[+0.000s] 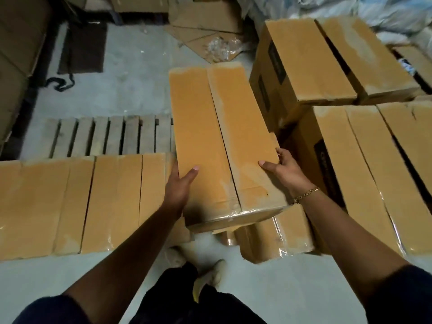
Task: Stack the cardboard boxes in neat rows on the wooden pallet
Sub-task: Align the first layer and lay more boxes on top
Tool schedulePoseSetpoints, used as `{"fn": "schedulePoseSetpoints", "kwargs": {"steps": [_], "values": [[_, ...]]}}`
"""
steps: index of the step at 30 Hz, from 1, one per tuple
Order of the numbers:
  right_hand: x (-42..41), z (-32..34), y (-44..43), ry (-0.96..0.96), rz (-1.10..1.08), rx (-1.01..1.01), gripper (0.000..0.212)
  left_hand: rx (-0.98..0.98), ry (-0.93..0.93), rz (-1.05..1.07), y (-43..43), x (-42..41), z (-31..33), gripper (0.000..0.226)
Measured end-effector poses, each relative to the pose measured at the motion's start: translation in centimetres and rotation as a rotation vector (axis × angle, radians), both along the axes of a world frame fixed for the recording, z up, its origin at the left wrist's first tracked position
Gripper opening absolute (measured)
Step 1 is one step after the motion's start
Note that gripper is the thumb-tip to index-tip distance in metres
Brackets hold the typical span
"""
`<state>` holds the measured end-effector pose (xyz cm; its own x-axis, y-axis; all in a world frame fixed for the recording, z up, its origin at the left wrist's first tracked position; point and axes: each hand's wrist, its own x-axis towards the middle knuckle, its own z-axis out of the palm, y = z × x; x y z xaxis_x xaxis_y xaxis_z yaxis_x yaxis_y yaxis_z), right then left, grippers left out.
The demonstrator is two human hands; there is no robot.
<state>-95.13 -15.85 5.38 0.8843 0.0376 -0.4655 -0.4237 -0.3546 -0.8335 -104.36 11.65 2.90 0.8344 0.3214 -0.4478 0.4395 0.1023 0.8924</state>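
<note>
Cardboard box (210, 141) held between both hands, long axis running away from the person, taped top flaps up. Left hand (180, 185) clasps the near left edge, thumb laid on top, fingers hidden down the side. Right hand (284, 170) clasps the right edge, thumb on top, fingers curled round the side; gold bracelet (306, 195) on that wrist. Held box sits between a row of boxes (70, 202) at left and stacked boxes (304, 61) at right. Bare slats of the wooden pallet (105, 136) show just beyond the row. Flattened cardboard (203, 24) lies on the floor farther back.
</note>
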Motion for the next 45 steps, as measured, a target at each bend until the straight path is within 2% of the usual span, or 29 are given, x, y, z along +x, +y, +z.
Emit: {"fn": "schedulePoseSetpoints", "kwargs": {"steps": [4,9,16,23,27,30,32,39,45], "values": [[2.8,1.2,8.2,-0.020,0.131,0.030,0.042,0.062,-0.043,0.081,8.1,1.1,1.4,0.060],[6.4,2.9,17.7,-0.054,0.209,0.062,0.032,0.065,-0.069,0.173,16.6,2.7,3.0,0.053],[9.9,3.8,25.8,-0.073,0.313,0.047,0.045,0.058,-0.096,0.266,23.4,3.9,3.2,0.054],[14.9,3.4,32.1,-0.067,0.445,0.031,0.045,0.052,-0.104,0.408,27.0,5.5,2.9,0.048],[19.0,2.4,36.2,-0.064,0.570,0.022,0.034,0.067,-0.077,0.505,28.8,7.3,1.8,0.045],[23.3,0.8,40.2,-0.059,0.690,0.023,0.053,0.053,-0.024,0.598,30.3,9.1,0.5,0.057],[26.0,-0.6,42.7,-0.031,0.774,0.030,0.057,0.041,-0.018,0.673,30.9,10.3,-0.3,0.057],[31.6,-1.9,49.5,0.020,1.023,0.047,0.046,-0.004,0.017,0.982,30.9,12.7,-0.1,0.055],[31.3,-1.5,52.1,-0.018,1.193,0.095,0.035,-0.038,0.014,1.178,29.2,11.7,0.0,0.052]]}}
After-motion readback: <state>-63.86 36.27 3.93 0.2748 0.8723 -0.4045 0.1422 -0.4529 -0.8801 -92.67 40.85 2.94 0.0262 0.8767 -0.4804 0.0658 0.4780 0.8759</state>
